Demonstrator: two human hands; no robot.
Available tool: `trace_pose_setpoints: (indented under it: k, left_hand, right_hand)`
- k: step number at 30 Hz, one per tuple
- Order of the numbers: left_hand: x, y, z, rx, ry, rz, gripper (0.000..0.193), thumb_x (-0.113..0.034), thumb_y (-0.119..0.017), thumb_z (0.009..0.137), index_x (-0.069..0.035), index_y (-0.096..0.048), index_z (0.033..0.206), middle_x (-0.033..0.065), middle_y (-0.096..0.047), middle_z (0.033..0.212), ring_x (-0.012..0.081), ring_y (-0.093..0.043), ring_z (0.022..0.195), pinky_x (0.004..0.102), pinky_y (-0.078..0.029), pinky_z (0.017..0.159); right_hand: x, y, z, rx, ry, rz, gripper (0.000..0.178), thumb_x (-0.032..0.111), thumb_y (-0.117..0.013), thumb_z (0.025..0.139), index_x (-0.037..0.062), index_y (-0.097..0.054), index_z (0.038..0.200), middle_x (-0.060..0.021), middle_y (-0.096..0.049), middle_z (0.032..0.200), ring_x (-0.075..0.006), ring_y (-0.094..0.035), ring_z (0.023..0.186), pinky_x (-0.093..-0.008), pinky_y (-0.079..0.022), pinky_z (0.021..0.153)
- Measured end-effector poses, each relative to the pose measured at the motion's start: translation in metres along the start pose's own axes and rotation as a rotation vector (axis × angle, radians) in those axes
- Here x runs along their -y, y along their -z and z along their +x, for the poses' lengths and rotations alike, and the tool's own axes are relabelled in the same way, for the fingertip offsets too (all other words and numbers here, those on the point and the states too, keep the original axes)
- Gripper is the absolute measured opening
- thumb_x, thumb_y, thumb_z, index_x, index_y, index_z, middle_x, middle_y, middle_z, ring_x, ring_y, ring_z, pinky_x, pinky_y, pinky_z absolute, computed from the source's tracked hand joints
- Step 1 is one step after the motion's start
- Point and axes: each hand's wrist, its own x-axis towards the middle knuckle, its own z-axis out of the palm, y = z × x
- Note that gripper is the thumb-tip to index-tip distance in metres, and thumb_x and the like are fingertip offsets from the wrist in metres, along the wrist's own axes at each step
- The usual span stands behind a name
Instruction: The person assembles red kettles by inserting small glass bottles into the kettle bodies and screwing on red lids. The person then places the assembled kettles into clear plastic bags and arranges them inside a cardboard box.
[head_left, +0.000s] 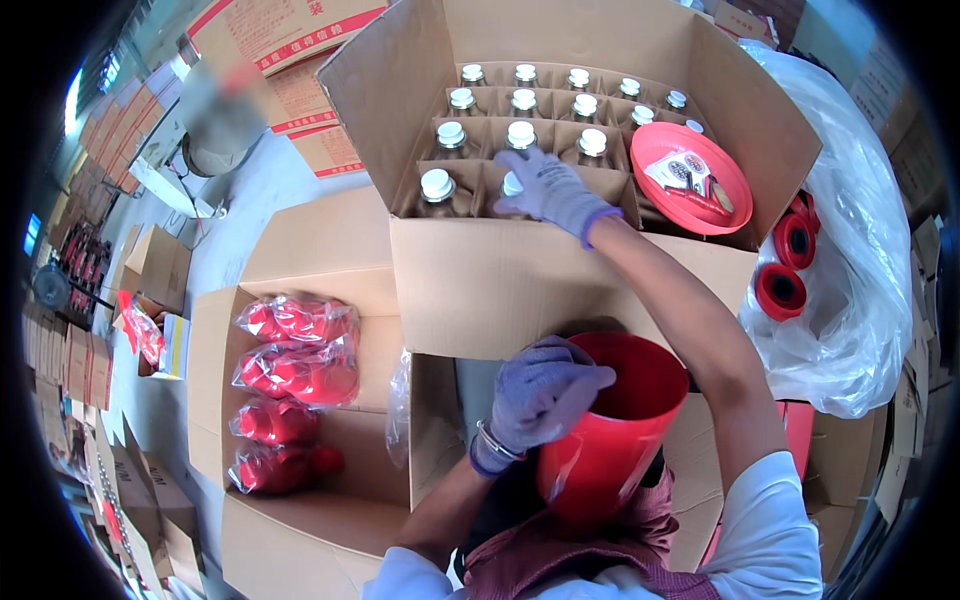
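Note:
In a divided cardboard box [575,275], several shiny bottles with white caps [520,133] stand upright in cells. My right hand [555,192], in a grey-purple glove, reaches into the front row, its fingers around the top of one white-capped bottle [511,184]. Against my lap leans a red open-topped cylinder [605,460], hollow inside and tilted. My gloved left hand [545,395] is curled at its left rim, thumb lying across the edge; some of its fingers are hidden. A red round dish [735,205] holding a small tool [705,192] and a paper rests on the bottle box's right side.
At left, an open carton [365,455] contains bagged red parts [300,370]. Clear plastic sheeting [840,320] hangs at right beside red rings [780,292]. Printed cartons [295,95] are stacked behind. Farther left is a blurred person [225,110].

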Motion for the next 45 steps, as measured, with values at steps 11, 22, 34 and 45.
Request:
trace_pose_setpoints:
  k: [11, 22, 34, 45]
  left_hand:
    - [0.069, 0.046, 0.012, -0.337, 0.907, -0.764, 0.068, -0.049, -0.046, 0.098, -0.004, -0.029, 0.146, 0.0163, -0.050, 0.127, 0.0322, -0.061, 0.107, 0.0458, -0.055, 0.088]
    - [0.110, 0.062, 0.082, -0.218, 0.707, -1.042, 0.056, -0.048, -0.038, 0.101, -0.006, -0.045, 0.137, 0.0090, -0.054, 0.133, 0.0206, -0.054, 0.120, 0.0350, -0.043, 0.104]
    - [-0.024, 0.080, -0.143, -0.227, 1.114, -0.260, 0.038, -0.023, -0.044, 0.101, -0.002, -0.045, 0.132, 0.0107, -0.053, 0.126, 0.0196, -0.053, 0.115, 0.0333, -0.044, 0.100]
    - [-0.002, 0.046, -0.190, -0.221, 1.265, -0.954, 0.045, -0.030, -0.053, 0.097, -0.005, -0.047, 0.134, 0.0125, -0.057, 0.130, 0.0220, -0.054, 0.119, 0.0376, -0.045, 0.102]
  right_hand:
    - [-0.015, 0.076, -0.007, -0.426, 0.122, 0.118, 0.039, 0.028, -0.074, 0.074, 0.0117, -0.057, 0.106, -0.0169, -0.057, 0.101, -0.0371, -0.056, 0.094, -0.0468, -0.046, 0.081]
    - [0.027, 0.124, -0.223, -0.385, 0.467, 0.222, 0.067, 0.031, -0.080, 0.070, 0.0056, -0.054, 0.126, -0.0186, -0.048, 0.125, -0.0368, -0.050, 0.111, -0.0444, -0.041, 0.095]
    - [0.100, 0.014, -0.497, -0.156, 0.230, 0.779, 0.082, 0.042, -0.077, 0.074, 0.0102, -0.040, 0.139, -0.0321, -0.029, 0.143, -0.0504, -0.036, 0.130, -0.0612, -0.034, 0.102]
    - [0.096, 0.152, -0.295, -0.157, 0.472, 0.944, 0.078, 0.029, -0.086, 0.066, 0.0049, -0.047, 0.128, -0.0142, -0.053, 0.127, -0.0319, -0.056, 0.115, -0.0392, -0.047, 0.097]
